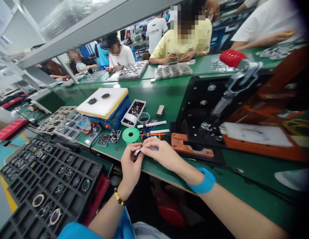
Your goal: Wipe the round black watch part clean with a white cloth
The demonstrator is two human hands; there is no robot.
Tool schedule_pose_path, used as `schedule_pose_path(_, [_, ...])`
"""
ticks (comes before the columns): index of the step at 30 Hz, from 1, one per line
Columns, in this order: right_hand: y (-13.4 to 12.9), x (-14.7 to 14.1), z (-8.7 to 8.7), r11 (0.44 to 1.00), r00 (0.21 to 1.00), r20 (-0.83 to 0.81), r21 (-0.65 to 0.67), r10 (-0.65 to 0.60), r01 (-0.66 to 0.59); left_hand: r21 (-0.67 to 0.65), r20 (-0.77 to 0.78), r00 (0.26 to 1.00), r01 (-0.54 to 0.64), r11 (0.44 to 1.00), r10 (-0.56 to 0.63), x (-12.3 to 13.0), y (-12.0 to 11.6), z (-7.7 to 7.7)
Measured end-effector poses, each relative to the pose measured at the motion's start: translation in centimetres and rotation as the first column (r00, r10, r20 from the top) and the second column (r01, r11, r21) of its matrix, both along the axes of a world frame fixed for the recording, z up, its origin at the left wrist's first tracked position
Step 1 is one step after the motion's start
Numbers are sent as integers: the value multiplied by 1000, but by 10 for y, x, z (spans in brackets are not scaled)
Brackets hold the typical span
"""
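My left hand (130, 166) is closed around a small dark part with a shiny whitish edge (137, 152), held just above the front edge of the green bench. My right hand (164, 154) meets it from the right, its fingers pinched together at the same part. Fingers cover most of the part, so its exact kind is unclear. Right behind the hands is a green spool (130, 135). Two white pens (151, 124) lie beyond it, next to a small clear cup (144, 118).
A black compartment tray (69, 186) with round watch-like parts lies at left. A blue box with a white foam top (102, 99) stands behind small screw trays (109, 137). At right is a toggle clamp fixture (206, 109) with a red handle. Several people sit across the bench.
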State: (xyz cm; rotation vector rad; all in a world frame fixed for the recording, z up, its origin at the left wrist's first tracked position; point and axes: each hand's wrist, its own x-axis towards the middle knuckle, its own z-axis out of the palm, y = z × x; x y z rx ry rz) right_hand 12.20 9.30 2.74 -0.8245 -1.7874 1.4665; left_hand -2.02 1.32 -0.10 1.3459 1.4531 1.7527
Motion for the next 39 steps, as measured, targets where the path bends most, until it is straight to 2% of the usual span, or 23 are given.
schedule_pose_path(12, [2,2,4,991,998,-6,-116,70,-70,-6,69,997,42,999,-42,0,-1,3])
schedule_pose_path(15, [1,2,4,992,997,0,-107,72,-72,-9,79,996,42,999,-41,-1,-1,4])
schedule_pose_path(18, [-2,2,5,1000,999,36,-3,-8,8,-15,83,996,36,999,-35,-1,-1,5])
schedule_pose_path(20, [-5,3,6,984,994,45,153,-96,88,-19,74,997,36,999,-34,-1,0,5])
schedule_pose_path(24, [-11,3,11,861,981,29,485,-193,155,-18,65,997,38,999,-37,-1,0,4])
schedule_pose_path(28, [-14,4,15,738,969,54,659,-241,147,-20,42,998,40,999,-39,-1,0,3])
schedule_pose_path(31, [-14,5,15,671,963,72,730,-260,127,-26,37,999,38,999,-37,-1,0,3])
schedule_pose_path(34, [-13,6,15,644,961,84,757,-263,110,-31,33,999,39,999,-38,-1,0,3])
schedule_pose_path(37, [-13,6,13,659,962,101,746,-255,97,-34,40,998,39,999,-37,-1,0,3])
schedule_pose_path(39, [-13,6,12,703,962,106,704,-251,106,-33,40,999,35,999,-34,-1,0,2])
